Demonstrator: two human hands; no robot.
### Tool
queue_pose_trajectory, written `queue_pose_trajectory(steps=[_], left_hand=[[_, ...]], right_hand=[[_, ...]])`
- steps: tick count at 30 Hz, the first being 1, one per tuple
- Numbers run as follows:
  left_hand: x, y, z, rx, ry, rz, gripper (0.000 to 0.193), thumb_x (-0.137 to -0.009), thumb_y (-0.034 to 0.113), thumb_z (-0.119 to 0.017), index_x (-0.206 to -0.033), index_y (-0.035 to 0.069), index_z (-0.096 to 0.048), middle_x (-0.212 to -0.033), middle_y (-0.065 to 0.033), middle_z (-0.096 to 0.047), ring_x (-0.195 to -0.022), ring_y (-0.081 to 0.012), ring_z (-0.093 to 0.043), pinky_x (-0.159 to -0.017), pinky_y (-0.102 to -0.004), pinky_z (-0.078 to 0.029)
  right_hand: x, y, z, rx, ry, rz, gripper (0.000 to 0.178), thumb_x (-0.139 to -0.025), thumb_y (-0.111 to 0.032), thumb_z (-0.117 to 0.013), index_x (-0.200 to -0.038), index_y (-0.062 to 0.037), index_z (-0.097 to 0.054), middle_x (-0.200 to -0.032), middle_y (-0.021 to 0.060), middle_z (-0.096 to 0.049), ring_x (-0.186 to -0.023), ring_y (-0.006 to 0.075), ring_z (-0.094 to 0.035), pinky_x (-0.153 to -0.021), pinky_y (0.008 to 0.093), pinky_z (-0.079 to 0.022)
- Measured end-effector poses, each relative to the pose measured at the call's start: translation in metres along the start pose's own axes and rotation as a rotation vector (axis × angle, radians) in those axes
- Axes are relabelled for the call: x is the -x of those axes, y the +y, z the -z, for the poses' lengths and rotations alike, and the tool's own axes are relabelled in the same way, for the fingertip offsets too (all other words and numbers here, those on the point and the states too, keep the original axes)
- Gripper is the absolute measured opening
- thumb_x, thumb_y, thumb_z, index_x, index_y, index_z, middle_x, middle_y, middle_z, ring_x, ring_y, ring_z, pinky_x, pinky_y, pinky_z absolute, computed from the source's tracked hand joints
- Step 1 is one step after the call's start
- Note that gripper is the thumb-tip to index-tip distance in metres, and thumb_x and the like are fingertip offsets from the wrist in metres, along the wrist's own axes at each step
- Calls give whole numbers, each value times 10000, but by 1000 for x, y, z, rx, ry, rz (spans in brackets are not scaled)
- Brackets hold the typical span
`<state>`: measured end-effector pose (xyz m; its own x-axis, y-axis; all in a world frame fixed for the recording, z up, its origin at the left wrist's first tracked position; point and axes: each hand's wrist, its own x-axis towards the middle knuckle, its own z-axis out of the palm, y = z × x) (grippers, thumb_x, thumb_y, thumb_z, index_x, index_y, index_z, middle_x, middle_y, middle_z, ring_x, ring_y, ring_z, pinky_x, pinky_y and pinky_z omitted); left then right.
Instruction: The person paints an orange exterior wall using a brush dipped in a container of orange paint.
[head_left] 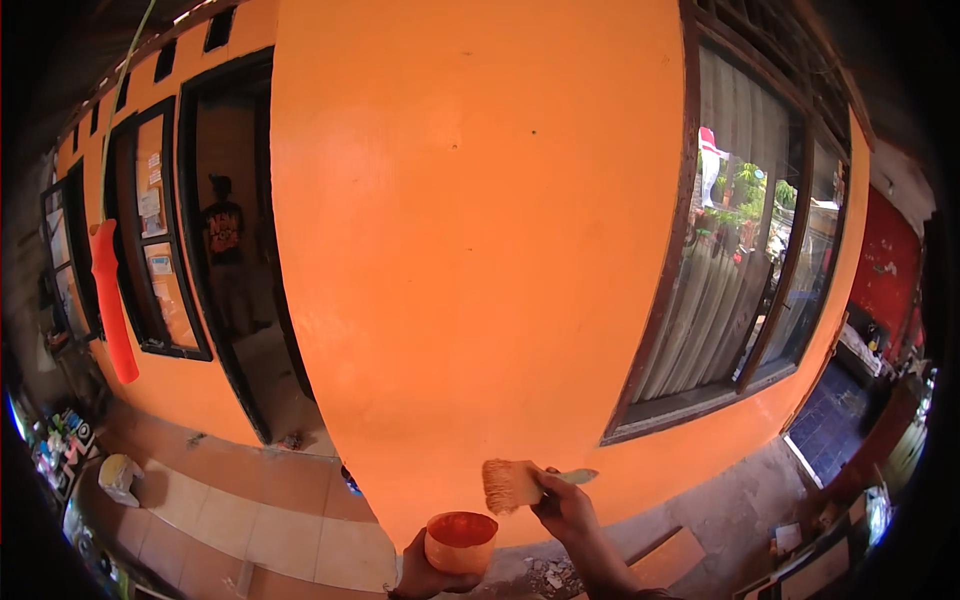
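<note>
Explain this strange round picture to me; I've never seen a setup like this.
There is no machine working here: these are a person's own two bare hands. The picture comes from a wide fisheye camera worn on that person's head, looking down, so straight edges bend near the rim. Its left is the person's left.

The left hand holds an orange bowl, reddish inside. The right hand grips a wide paintbrush, its bristles pointing left; whether they touch the wall is hard to tell.

Ahead stands an orange wall, with a curtained window to the right. Below left is a tiled floor; bits of rubble lie on the ground near the right forearm.
</note>
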<state>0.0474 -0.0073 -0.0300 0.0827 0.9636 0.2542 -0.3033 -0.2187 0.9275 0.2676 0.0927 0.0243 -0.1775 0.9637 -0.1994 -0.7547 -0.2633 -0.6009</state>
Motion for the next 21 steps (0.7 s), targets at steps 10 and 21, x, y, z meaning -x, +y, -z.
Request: queue_pose_trajectory(steps=[10, 21], left_hand=[[-18, 31, 20, 111, 153, 13, 932, -547, 236, -927, -1303, 4, -434, -1289, -165, -533, -1156, -236, -560, -947, -418, -496], [-20, 41, 30, -453, 208, -321, 876, -539, 243, -918, -1253, -18, -483, -1161, -116, -618, -1077, -193, -606, -927, -346, -498]], right_hand=[[10, -27, -126, 65, -566, 616, 249, -879, 59, -574, -1083, -73, -522, -941, 9, -589, -874, 93, -565, -782, 245, -436], [0, -1, -105, 328, -654, 407, 287, -877, -24, -649, -1113, -8, -486, -913, 55, -626, -826, 114, -561, -739, 241, -433]])
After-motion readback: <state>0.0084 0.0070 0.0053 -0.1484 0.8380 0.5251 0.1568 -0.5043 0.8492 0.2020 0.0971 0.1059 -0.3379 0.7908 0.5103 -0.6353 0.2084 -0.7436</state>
